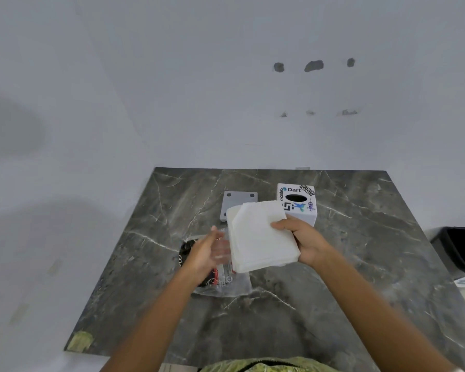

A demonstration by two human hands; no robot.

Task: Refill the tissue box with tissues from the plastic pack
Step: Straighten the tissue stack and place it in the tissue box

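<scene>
- Between your two hands hangs the tissue stack point(262, 234), lifted clear of the surface point(360, 264).
- Your right hand point(305, 241) pinches its right edge, thumb on top, fingers beneath.
- Your left hand point(208, 253) is spread and blurred, just left of the stack, over the emptied plastic pack point(220, 280).
- Beyond your right hand stands the tissue box point(297, 202).
- Expect the stack to be light, soft and floppy; support it underneath at both ends so sheets don't fan out.

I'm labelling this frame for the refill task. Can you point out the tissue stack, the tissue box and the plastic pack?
tissue stack point(261, 237): head view, middle of its top sheet.
tissue box point(297, 197): head view, stickered top beside the dark slot.
plastic pack point(236, 284): head view, clear flattened film lying on the table.
</scene>
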